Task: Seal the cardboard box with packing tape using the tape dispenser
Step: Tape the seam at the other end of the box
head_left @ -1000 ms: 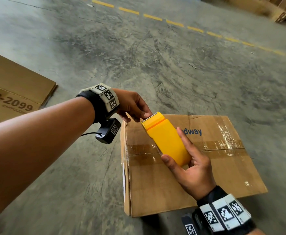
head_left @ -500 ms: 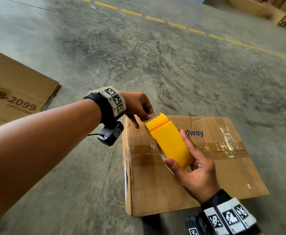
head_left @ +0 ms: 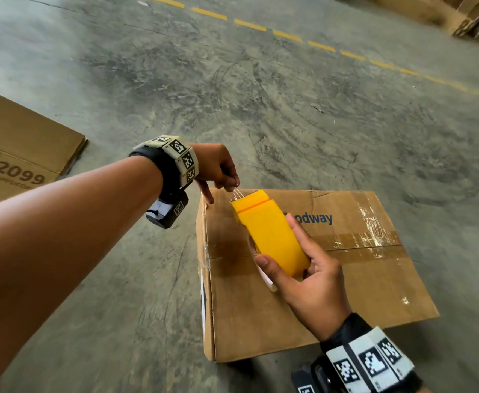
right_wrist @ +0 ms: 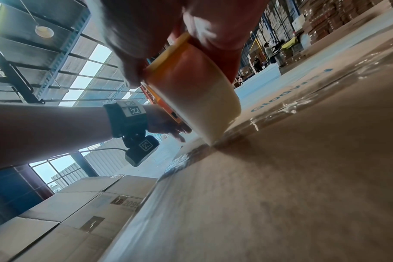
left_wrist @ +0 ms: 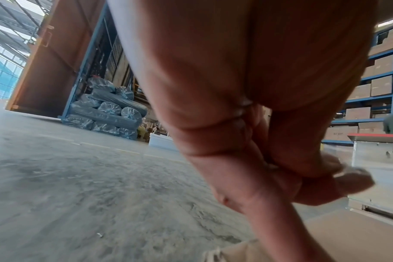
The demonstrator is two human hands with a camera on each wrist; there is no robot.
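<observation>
- right hand (head_left: 315,285) nearest the head cam, fingers and thumb wrapped round the yellow tape dispenser (head_left: 269,234), clamped on its body; the roll (right_wrist: 204,99) under it touches the box top in the right wrist view
- dispenser looks like light rigid plastic, smooth shell so could slip; hold it mid-body as now, keep fingers off the cutter end
- cardboard box (head_left: 261,316) sits on the floor right under both hands, flaps down, centre seam already carries old shiny tape (head_left: 369,236) running left to right
- box panels are stiff but will likely give over the seam if pressed hard; probably light, may slide on the concrete when tape is pulled, so worth pinning it
- left hand (head_left: 218,168) at the far-left top edge of the box, thumb and fingertips pinched together on the loose tape end (head_left: 237,194) coming off the dispenser nose; index points down near the box corner
- tape is thin, sticky, clear: judge it prone to folding on itself or tearing into strands if pulled skewed
- flattened carton (head_left: 20,154) marked 2099 lies on the floor to the left, well apart, not in the way
- concrete floor (head_left: 261,95) beyond, dashed yellow line (head_left: 289,36), stacked cartons (head_left: 476,18) far right
- nothing blocks the seam run, only wrinkled old tape at the right end may lift the new strip
</observation>
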